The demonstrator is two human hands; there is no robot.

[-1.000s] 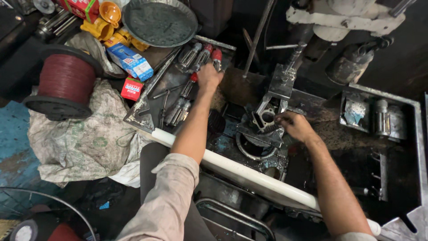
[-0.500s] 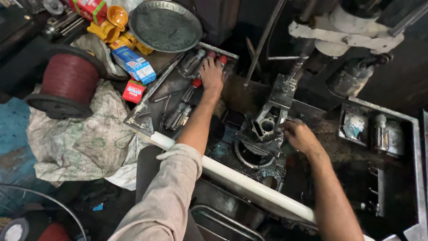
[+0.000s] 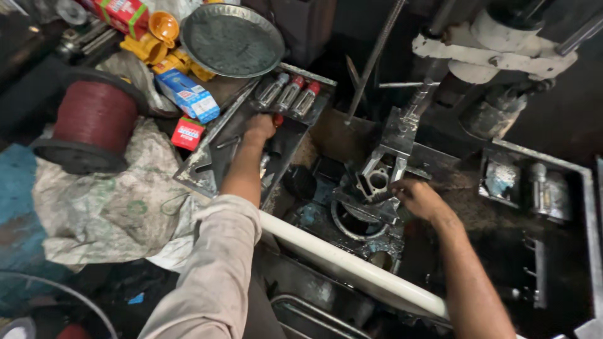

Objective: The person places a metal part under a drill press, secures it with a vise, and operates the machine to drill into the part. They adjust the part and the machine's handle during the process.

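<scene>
While reaching left into the metal tray [image 3: 207, 169], left hand [image 3: 259, 127] curled on a red-handled tool; right hand [image 3: 419, 198] pinched the oily engine block [image 3: 375, 182] centrally. Risked slipping, unwatched.

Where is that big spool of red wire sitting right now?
The spool of red wire sits at the left of the head view, on the crumpled pale sack, just left of the blue box.

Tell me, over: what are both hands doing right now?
Left hand down in the metal tool tray, on a red-tipped tool. Right hand on the metal block under the drill. Nothing blocking either.
</scene>
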